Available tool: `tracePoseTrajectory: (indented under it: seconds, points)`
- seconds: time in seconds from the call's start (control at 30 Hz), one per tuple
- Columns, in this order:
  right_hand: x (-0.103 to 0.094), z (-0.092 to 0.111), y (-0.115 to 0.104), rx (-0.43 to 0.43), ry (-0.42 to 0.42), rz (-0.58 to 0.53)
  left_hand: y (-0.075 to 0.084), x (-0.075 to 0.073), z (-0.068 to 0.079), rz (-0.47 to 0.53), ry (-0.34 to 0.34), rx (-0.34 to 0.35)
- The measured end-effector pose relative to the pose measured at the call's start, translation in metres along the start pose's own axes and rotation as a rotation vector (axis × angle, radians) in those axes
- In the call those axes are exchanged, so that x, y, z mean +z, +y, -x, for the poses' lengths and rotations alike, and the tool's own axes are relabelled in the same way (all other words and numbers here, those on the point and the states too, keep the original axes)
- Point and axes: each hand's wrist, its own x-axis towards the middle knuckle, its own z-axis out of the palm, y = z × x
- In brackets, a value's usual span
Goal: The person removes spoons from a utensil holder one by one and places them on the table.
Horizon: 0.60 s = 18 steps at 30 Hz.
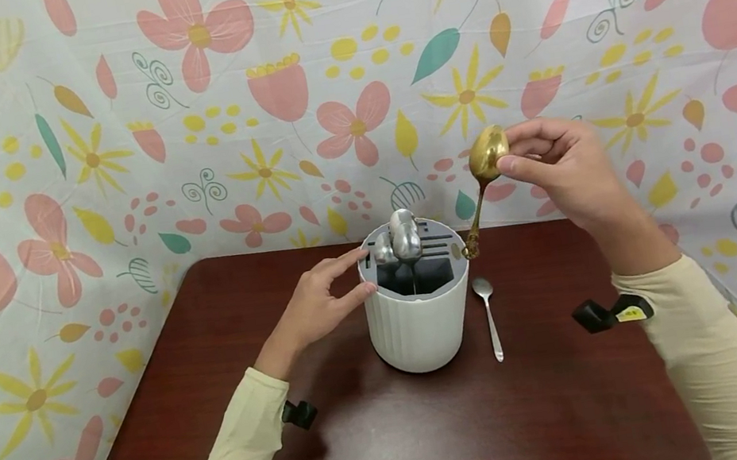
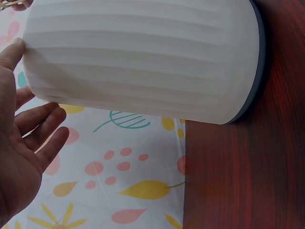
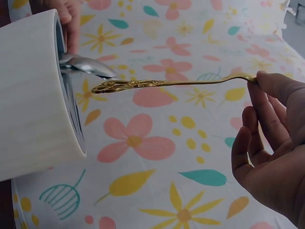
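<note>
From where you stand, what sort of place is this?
Probably a staged tabletop corner for recording: floral sheeting hangs behind a reddish-brown table, a white cutlery holder stands on it, and a black device sits by each sleeve.

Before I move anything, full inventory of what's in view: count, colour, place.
Gold spoon: 1, gold, pinched at the bowl, handle angled down toward the holder
Spoons in holder: at least 2, silver, bowls up; exact count unclear
Loose spoon: 1, silver, on the table, right of the holder
Holder: 1, white with grey slotted top, upright on the table
Table: 1, dark reddish-brown, under the holder
Floral cloth: white with pink, yellow, teal print, behind the table
Wrist devices: 2, black, one per wrist
Sleeves: 2, cream, on the forearms
Left hand: 1, bare, touching the holder's rim
Right hand: 1, bare, holding the gold spoon
</note>
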Motion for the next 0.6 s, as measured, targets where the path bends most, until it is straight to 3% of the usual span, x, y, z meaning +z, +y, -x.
tracePoseTrajectory:
  seconds: [0.33, 0.6]
  points:
    - [-0.019, 0.007, -0.002, 0.019, 0.056, 0.0, 0.0, 0.0, 0.0, -0.005, 0.006, 0.008]
    - [-0.038, 0.017, 0.008, 0.064, 0.09, 0.009, 0.0, 0.0, 0.0, -0.005, 0.013, 0.013]
